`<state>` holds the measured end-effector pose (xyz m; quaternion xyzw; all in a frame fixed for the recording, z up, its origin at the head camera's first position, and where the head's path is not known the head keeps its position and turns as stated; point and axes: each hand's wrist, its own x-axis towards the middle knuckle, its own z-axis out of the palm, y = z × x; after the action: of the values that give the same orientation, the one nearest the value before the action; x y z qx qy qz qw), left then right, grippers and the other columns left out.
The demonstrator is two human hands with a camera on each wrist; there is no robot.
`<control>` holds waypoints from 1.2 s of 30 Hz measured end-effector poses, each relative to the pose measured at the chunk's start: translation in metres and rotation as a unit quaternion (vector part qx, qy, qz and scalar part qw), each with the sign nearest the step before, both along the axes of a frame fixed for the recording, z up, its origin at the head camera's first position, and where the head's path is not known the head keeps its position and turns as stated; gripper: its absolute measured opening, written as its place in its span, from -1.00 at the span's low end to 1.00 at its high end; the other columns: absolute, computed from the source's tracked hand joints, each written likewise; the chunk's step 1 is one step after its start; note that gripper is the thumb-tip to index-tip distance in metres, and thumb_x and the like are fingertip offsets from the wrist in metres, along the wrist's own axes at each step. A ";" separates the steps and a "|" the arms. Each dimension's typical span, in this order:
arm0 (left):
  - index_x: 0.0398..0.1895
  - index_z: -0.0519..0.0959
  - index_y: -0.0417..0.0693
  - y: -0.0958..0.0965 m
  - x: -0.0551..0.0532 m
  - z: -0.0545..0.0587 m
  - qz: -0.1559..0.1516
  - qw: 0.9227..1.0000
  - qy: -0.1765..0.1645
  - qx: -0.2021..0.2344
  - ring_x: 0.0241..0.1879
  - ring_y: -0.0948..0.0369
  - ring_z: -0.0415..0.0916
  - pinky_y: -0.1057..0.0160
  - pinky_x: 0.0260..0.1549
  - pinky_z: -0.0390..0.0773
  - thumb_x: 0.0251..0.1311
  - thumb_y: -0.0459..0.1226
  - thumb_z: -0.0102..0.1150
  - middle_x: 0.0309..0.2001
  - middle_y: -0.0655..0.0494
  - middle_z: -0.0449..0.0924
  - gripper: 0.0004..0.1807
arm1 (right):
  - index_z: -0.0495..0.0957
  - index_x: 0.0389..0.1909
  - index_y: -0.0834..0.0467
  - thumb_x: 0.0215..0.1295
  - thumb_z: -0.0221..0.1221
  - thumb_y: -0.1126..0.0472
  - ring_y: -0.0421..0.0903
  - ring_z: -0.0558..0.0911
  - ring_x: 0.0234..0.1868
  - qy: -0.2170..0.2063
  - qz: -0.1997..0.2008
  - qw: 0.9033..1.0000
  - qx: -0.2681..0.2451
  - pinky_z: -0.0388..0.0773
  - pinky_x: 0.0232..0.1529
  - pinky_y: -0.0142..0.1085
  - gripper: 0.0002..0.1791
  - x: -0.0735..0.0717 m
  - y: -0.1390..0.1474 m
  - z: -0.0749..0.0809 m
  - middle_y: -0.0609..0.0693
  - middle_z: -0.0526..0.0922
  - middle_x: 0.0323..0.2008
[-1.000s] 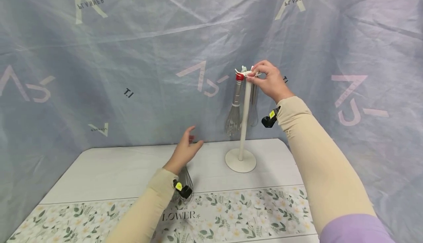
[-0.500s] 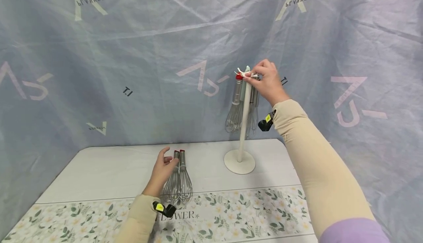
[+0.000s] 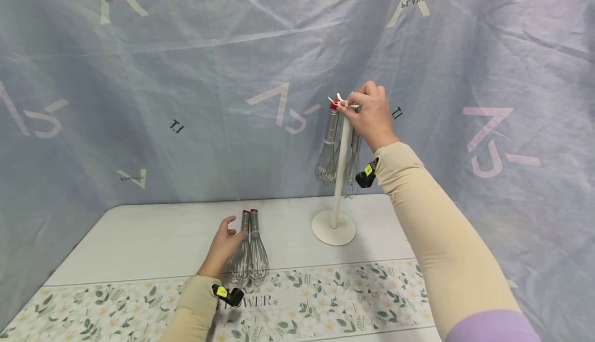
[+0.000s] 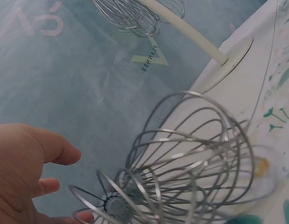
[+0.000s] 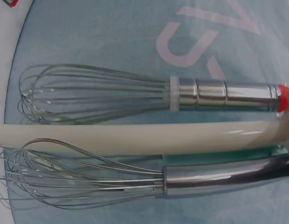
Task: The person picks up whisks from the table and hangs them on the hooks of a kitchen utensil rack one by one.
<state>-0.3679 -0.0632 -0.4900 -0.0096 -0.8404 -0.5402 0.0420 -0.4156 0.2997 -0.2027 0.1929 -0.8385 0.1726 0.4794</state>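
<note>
Up high, my right hand (image 3: 373,114) pinches the white hooked top of a cream whisk stand (image 3: 341,171). A steel whisk with a red end (image 3: 331,126) hangs on the stand's left side. Past the pole, the right wrist view has another steel-handled whisk (image 5: 214,179), with a pale green handle (image 5: 242,154) partly hidden behind it. Two more red-ended whisks lie side by side on the table, the right one (image 3: 254,224) in plainer sight. My left hand (image 3: 223,248) is beside the left whisk (image 3: 245,221), fingers loosely bent and thumb overlapping its handle.
The stand's round base (image 3: 344,232) rests on the white table (image 3: 162,238) toward the back right. A floral printed strip (image 3: 334,300) crosses the front of the table. Behind the table hangs a grey-blue cloth (image 3: 209,125) with printed lettering.
My left hand has moved down and left, from above the table to beside the lying whisks. My right hand has shifted slightly left at the stand's top, and the hanging whisks have swung round the pole.
</note>
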 end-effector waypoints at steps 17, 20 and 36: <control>0.58 0.03 -0.16 0.002 -0.015 -0.014 -0.010 0.999 -0.027 0.016 0.27 -0.31 0.35 -0.28 0.13 0.43 0.45 -0.17 0.06 0.33 -0.47 0.29 -0.26 | 0.71 -0.37 0.15 0.34 0.35 0.08 0.14 0.24 -0.22 0.024 -0.058 0.998 -0.002 0.20 -0.18 -0.08 -0.79 0.000 -0.015 -0.001 0.09 0.31 -0.30; 0.58 0.01 -0.19 0.002 -0.019 -0.016 -0.012 0.999 -0.028 0.016 0.30 -0.31 0.33 -0.27 0.15 0.42 0.44 -0.19 0.07 0.35 -0.48 0.27 -0.24 | 0.71 -0.36 0.16 0.34 0.35 0.08 0.14 0.24 -0.23 0.027 -0.057 0.998 -0.001 0.20 -0.19 -0.07 -0.79 0.000 -0.015 -0.002 0.10 0.31 -0.30; 0.50 0.23 -0.21 0.003 -0.030 -0.024 0.020 0.999 -0.043 -0.002 0.15 -0.20 0.49 -0.18 0.06 0.50 0.32 -0.22 0.19 0.26 -0.38 0.42 -0.28 | 0.71 -0.38 0.15 0.36 0.33 0.07 0.11 0.23 -0.23 0.031 -0.061 0.998 -0.004 0.17 -0.18 -0.07 -0.77 -0.002 -0.017 -0.004 0.05 0.27 -0.33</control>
<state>-0.3978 -0.0599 -0.5141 0.0297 -0.8427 -0.5374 0.0167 -0.4172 0.2829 -0.2069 0.1450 -0.8326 0.1404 0.5157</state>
